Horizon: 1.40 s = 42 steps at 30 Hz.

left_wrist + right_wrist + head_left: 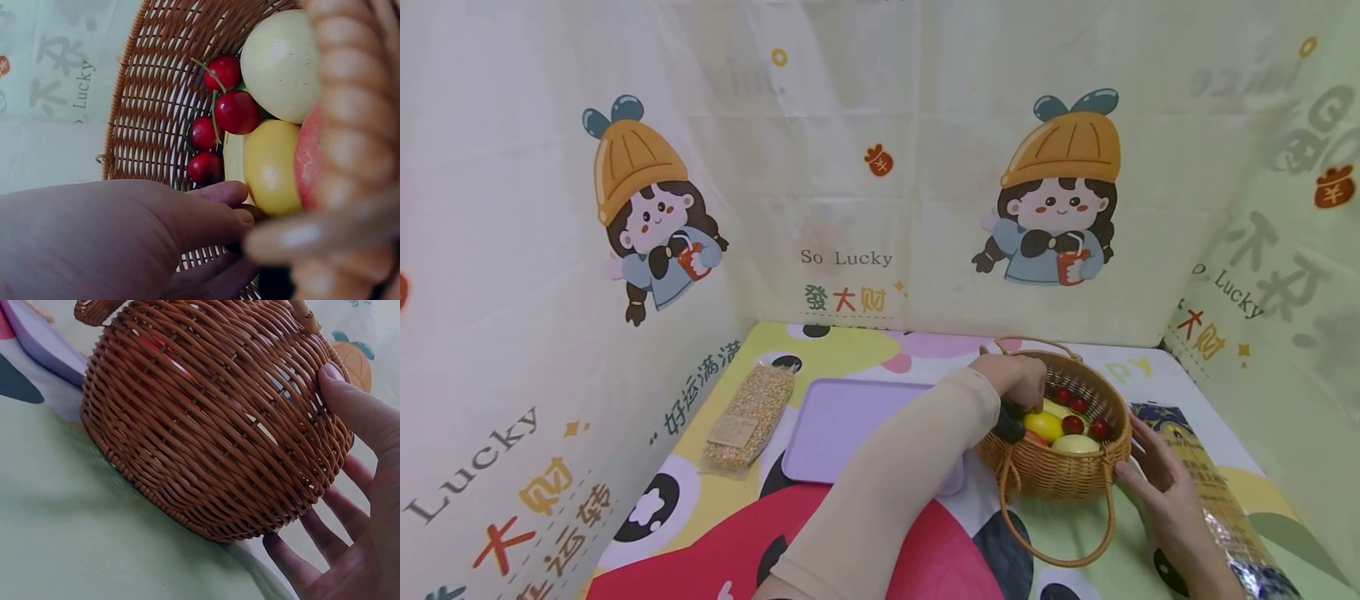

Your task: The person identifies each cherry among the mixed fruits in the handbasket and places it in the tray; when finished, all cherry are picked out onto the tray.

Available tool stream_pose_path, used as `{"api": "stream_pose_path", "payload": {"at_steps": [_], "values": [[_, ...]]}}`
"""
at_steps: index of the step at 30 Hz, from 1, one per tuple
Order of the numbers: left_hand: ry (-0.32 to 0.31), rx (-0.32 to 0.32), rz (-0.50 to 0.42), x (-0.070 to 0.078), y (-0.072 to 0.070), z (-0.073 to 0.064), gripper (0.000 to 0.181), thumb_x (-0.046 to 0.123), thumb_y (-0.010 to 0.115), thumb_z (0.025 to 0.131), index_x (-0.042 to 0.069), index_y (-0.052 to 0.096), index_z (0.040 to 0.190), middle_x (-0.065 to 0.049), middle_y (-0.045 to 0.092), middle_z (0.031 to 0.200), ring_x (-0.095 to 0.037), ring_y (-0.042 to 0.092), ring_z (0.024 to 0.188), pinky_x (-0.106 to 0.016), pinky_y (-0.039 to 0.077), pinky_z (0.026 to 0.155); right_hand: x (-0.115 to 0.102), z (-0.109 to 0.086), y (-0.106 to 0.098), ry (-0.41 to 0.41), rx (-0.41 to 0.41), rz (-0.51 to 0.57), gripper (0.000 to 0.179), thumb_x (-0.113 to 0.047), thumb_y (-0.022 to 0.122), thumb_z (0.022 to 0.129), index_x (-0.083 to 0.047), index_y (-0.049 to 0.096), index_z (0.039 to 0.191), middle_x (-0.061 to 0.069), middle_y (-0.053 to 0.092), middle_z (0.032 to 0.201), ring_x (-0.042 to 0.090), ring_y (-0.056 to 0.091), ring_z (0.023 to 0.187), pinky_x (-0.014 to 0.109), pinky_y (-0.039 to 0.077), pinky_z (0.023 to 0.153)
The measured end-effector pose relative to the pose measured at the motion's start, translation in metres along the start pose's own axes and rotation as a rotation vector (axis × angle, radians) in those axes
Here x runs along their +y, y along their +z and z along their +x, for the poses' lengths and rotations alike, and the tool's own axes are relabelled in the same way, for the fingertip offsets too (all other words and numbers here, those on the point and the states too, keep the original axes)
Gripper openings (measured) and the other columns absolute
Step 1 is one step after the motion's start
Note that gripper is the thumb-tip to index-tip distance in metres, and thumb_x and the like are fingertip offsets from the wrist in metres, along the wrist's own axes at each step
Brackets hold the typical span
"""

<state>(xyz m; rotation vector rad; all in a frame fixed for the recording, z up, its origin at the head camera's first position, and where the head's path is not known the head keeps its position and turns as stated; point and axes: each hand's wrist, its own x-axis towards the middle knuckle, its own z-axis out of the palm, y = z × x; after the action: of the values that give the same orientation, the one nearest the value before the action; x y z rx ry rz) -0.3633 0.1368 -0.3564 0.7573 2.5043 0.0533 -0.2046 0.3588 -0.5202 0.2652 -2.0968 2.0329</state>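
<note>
On the right of the table (940, 537), I see a wicker basket (1060, 482) holding 4 cherries (236, 112), a lemon (272, 165) and a pale round fruit (282, 65). The left hand (1017, 381) reaches inside, thumb and fingers close together; I cannot tell whether they grip anything. The right hand (1172, 504), thumb and fingers spread apart, touches the basket's right side. A lilac tray (850, 425) lies to its left.
</note>
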Motion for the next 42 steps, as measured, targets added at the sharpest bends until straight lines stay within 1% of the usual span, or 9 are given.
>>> {"api": "stream_pose_path", "payload": {"at_steps": [6,9,12,14,20,26,30,35,42], "values": [[-0.005,0.01,0.008,-0.001,0.003,-0.001,0.029,0.013,0.077,0.102,0.037,0.087,0.115,0.023,0.076,0.112,-0.004,0.064,0.105,-0.041,0.036,0.122,0.002,-0.002,0.0,0.001,0.004,-0.003,0.076,0.001,0.057,0.113,-0.019,0.025,0.178,-0.003,0.023,0.186,-0.015,0.046,0.144,0.011,0.052,0.104],[0.035,0.038,-0.007,-0.003,0.002,-0.004,0.035,0.015,0.078,0.102,0.036,0.082,0.13,0.022,0.075,0.124,-0.004,0.062,0.104,-0.032,0.048,0.113,0.003,-0.002,0.001,0.001,0.008,-0.014,0.076,0.001,0.057,0.112,-0.019,0.026,0.178,-0.003,0.024,0.185,-0.014,0.046,0.144,0.011,0.052,0.104],[0.112,0.08,-0.05,-0.006,0.0,-0.01,0.039,0.018,0.08,0.102,0.031,0.078,0.139,0.018,0.074,0.129,-0.004,0.063,0.101,-0.022,0.055,0.087,0.001,-0.001,0.0,-0.001,0.012,-0.024,0.076,0.001,0.058,0.112,-0.02,0.026,0.178,-0.003,0.024,0.185,-0.013,0.044,0.146,0.009,0.051,0.104],[0.174,0.092,-0.086,-0.01,-0.002,-0.014,0.036,0.018,0.079,0.103,0.026,0.079,0.138,0.014,0.075,0.126,-0.004,0.065,0.1,-0.02,0.055,0.082,0.0,-0.001,0.0,-0.002,0.01,-0.028,0.076,0.001,0.058,0.112,-0.02,0.026,0.178,-0.004,0.023,0.186,-0.011,0.042,0.149,0.009,0.05,0.104],[0.362,0.183,-0.133,-0.018,0.003,-0.033,0.025,0.02,0.079,0.104,0.018,0.081,0.129,0.01,0.076,0.12,-0.001,0.066,0.108,-0.013,0.053,0.089,-0.001,0.0,0.0,-0.008,0.01,-0.027,0.076,0.002,0.058,0.112,-0.019,0.027,0.178,-0.004,0.025,0.185,-0.009,0.041,0.151,0.008,0.05,0.104],[0.48,0.325,-0.206,-0.029,0.021,-0.054,0.024,0.028,0.08,0.105,0.023,0.079,0.128,0.016,0.074,0.115,0.006,0.066,0.103,-0.009,0.051,0.092,-0.001,-0.001,0.0,-0.03,0.003,-0.005,0.076,0.004,0.058,0.111,-0.016,0.027,0.178,-0.003,0.027,0.184,-0.012,0.046,0.146,0.01,0.051,0.105],[0.545,0.426,-0.355,-0.038,0.043,-0.068,0.023,0.026,0.08,0.105,0.023,0.08,0.128,0.017,0.073,0.119,0.011,0.067,0.105,-0.007,0.053,0.093,0.0,-0.002,0.0,-0.023,0.005,-0.028,0.076,0.003,0.058,0.111,-0.017,0.027,0.178,-0.003,0.025,0.185,-0.012,0.044,0.147,0.009,0.05,0.105],[0.607,0.529,-0.647,-0.05,0.07,-0.09,0.03,0.015,0.084,0.101,0.018,0.08,0.13,0.006,0.077,0.125,0.009,0.07,0.107,-0.012,0.061,0.088,0.0,-0.003,0.0,0.001,0.008,-0.055,0.077,0.0,0.059,0.112,-0.02,0.025,0.178,-0.002,0.021,0.186,-0.01,0.04,0.151,0.007,0.049,0.104],[0.606,0.678,-0.992,-0.075,0.088,-0.112,0.031,0.016,0.089,0.096,0.018,0.082,0.126,0.007,0.081,0.12,-0.002,0.077,0.108,-0.025,0.066,0.093,-0.002,-0.003,0.0,0.002,0.003,-0.068,0.078,0.0,0.058,0.113,-0.022,0.024,0.179,-0.002,0.019,0.186,-0.007,0.036,0.155,0.007,0.049,0.103]]}}
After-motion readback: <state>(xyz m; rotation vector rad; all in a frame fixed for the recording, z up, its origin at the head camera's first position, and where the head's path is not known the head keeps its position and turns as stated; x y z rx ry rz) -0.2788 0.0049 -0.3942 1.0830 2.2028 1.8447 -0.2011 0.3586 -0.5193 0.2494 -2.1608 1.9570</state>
